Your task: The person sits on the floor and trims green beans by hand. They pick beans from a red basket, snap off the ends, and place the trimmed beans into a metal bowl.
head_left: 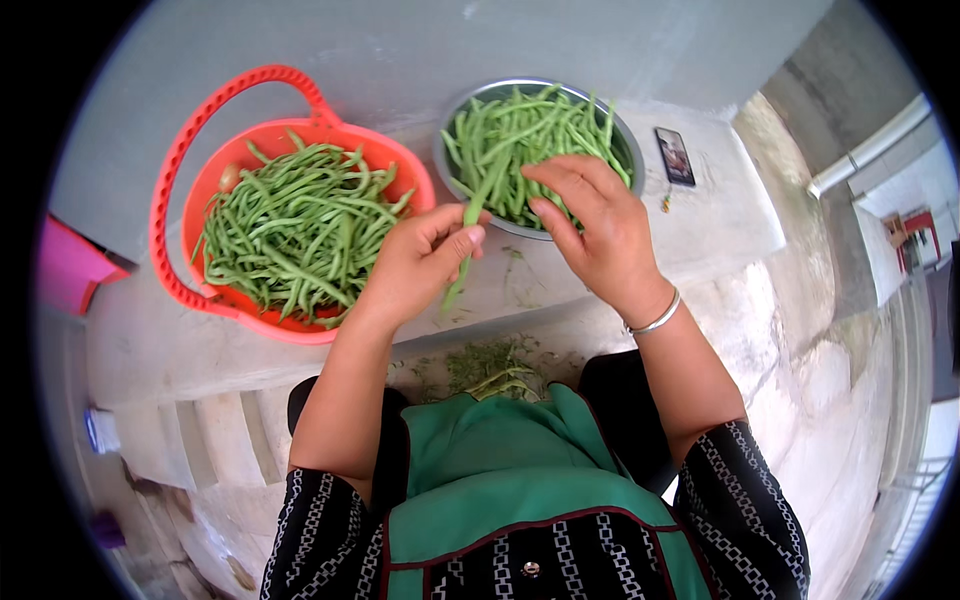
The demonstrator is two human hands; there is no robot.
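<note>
My left hand pinches a long green bean between thumb and fingers, and the bean's lower end sticks out below the hand. My right hand is over the near right side of a metal bowl, thumb and fingers apart, with nothing visible in it. Many green beans fill that bowl. To the left, a red plastic basket with a raised handle holds a heap of green beans. A small round tan thing lies at the heap's left edge.
Basket and bowl stand on a concrete ledge against a grey wall. A phone lies right of the bowl. Green scraps are scattered on the ground below, near my knees. A pink object stands at far left.
</note>
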